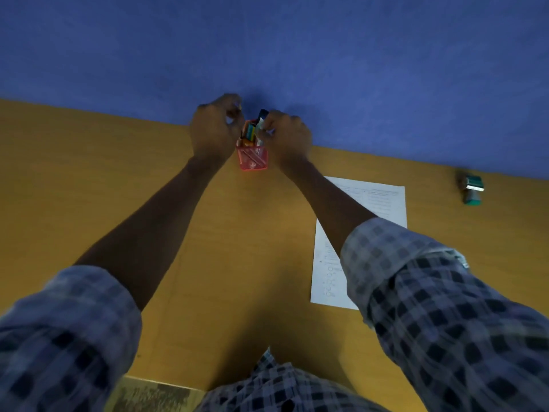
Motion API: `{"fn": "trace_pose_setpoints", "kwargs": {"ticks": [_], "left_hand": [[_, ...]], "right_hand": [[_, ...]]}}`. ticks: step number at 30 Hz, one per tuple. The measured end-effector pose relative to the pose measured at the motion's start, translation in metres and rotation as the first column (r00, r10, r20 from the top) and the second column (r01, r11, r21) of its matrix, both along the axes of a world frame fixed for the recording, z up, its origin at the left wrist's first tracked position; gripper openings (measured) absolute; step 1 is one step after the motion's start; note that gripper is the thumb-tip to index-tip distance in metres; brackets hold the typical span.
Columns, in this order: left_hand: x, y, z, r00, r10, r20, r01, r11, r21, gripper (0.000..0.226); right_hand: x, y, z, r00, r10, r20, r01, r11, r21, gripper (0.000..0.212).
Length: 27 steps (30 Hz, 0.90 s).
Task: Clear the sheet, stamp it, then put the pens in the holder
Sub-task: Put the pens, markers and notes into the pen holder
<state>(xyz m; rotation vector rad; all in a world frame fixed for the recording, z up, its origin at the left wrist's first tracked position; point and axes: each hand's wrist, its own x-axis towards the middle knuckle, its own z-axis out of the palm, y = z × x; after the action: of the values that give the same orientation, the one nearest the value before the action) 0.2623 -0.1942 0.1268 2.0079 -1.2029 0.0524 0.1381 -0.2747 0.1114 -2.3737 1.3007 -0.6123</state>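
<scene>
A pink mesh pen holder (pixel 253 159) stands at the far edge of the table against the blue wall, with several coloured pens (pixel 250 132) sticking out of it. My right hand (pixel 285 138) is at the holder's right rim, its fingers closed on a pen with a dark cap (pixel 262 117) that stands in the holder. My left hand (pixel 214 129) hovers at the holder's left side with its fingers curled; what it holds, if anything, is hidden. The white printed sheet (pixel 377 203) lies to the right, partly under my right forearm. A green stamp (pixel 471 190) lies on its side at the far right.
The yellow-brown table (pixel 118 188) runs from the wall to my body. The blue wall (pixel 297 55) bounds its far edge. My checked sleeves fill the lower corners. A strip of floor (pixel 154 394) shows below the table's near edge.
</scene>
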Motion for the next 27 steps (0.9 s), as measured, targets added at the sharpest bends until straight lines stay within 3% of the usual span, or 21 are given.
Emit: {"fn": "trace_pose_setpoints", "kwargs": {"ticks": [5, 13, 19, 24, 27], "left_hand": [[0.008, -0.014, -0.013, 0.988, -0.031, 0.150, -0.002, 0.977, 0.212, 0.027], [0.014, -0.022, -0.011, 0.980, -0.058, 0.189, 0.023, 0.982, 0.187, 0.026], [0.015, -0.022, -0.012, 0.972, -0.086, 0.218, 0.014, 0.950, 0.312, 0.021], [0.012, -0.021, -0.018, 0.966, -0.145, 0.213, 0.035, 0.893, 0.448, 0.020], [0.010, -0.017, -0.019, 0.966, -0.165, 0.198, 0.079, 0.921, 0.382, 0.023]], "right_hand": [[0.010, -0.002, -0.009, 0.985, 0.103, -0.139, -0.118, 0.988, -0.102, 0.025], [0.008, -0.002, -0.011, 0.973, 0.137, -0.184, -0.165, 0.976, -0.143, 0.036], [0.007, 0.002, -0.012, 0.948, 0.160, -0.276, -0.200, 0.972, -0.124, 0.034], [0.003, 0.011, -0.014, 0.945, 0.241, -0.220, -0.261, 0.963, -0.069, 0.042], [-0.006, 0.014, -0.018, 0.990, 0.139, -0.026, -0.141, 0.984, -0.106, 0.033]]}}
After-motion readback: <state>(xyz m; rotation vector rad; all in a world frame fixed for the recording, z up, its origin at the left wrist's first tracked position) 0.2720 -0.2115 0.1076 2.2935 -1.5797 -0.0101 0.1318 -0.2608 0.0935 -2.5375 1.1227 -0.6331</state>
